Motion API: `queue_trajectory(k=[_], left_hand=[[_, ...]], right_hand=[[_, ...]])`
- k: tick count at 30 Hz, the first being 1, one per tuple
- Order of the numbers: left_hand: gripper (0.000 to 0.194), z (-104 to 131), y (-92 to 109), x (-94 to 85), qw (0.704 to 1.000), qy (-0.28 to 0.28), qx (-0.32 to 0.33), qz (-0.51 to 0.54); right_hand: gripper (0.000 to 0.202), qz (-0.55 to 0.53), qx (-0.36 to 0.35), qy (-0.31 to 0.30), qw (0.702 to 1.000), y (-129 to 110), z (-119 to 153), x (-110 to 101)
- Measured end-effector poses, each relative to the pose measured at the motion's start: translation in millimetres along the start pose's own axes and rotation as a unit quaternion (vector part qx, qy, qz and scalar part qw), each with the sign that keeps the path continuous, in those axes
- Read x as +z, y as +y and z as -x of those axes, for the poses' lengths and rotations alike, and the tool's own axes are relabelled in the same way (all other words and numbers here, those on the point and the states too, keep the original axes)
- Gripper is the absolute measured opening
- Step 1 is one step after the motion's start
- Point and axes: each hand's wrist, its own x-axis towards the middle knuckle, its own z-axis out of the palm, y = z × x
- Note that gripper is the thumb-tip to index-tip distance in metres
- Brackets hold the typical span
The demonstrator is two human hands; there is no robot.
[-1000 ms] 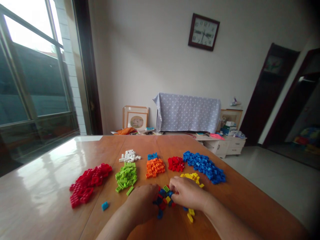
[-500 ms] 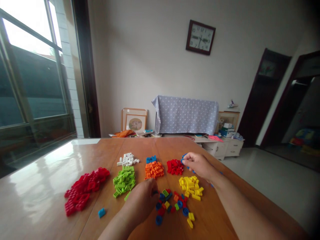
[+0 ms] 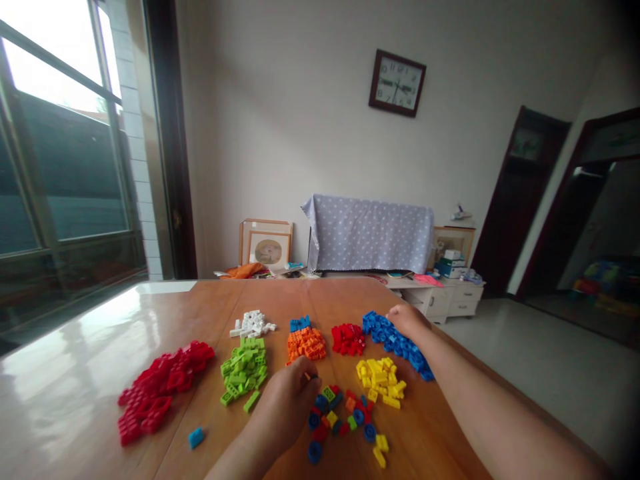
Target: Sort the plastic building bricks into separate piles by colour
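My left hand (image 3: 293,400) is closed with its fingertips curled together, next to a loose ring of mixed small building bricks (image 3: 332,419) in red, blue, yellow and green. Something small and dark shows at those fingertips, too hidden to name. Farther out, my right hand (image 3: 411,321) reaches to the far right edge of a long pile of blue building bricks (image 3: 395,341). Its fingers are bent and drawn together at the pile; whatever is between them is hidden. Yellow bricks (image 3: 381,380) lie in front of the blue pile, and red bricks (image 3: 349,340) sit to its left.
Orange bricks (image 3: 306,345) with a few blue ones (image 3: 300,324) behind are mid-table. Green bricks (image 3: 245,369), white bricks (image 3: 253,324) and large red bricks (image 3: 167,387) spread leftward. One light-blue brick (image 3: 196,437) lies alone on the wooden table (image 3: 165,460). Its right edge runs beside my right arm.
My right hand has moved right along the back of the blue pile, uncovering most of it. My left hand stays closed by the mixed bricks. The camera view has shifted slightly.
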Motion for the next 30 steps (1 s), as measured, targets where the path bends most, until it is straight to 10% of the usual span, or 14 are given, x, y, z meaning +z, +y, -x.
queue_trajectory(k=[6,13,18,23,30], left_hand=[[0.024,1,6,-0.1,0.998,0.019,0.013,0.059],[0.019,-1,8,13.9,0.977,0.019,0.009,0.213],[0.024,-6,2,24.7,0.949,0.019,0.043,0.312],[0.023,-6,-2,24.4,0.943,0.023,0.038,0.330],[0.027,-6,0,9.4,0.962,0.088,0.031,0.257]], right_hand=[[0.027,-0.043,-0.065,0.008,0.997,-18,26,16],[0.032,-0.214,-0.182,-0.215,0.935,-92,129,23],[0.022,-0.246,-0.174,-0.256,0.919,-112,165,31],[0.021,-0.223,-0.190,-0.195,0.936,-97,145,33],[0.021,-0.044,-0.080,0.033,0.995,-26,41,15]])
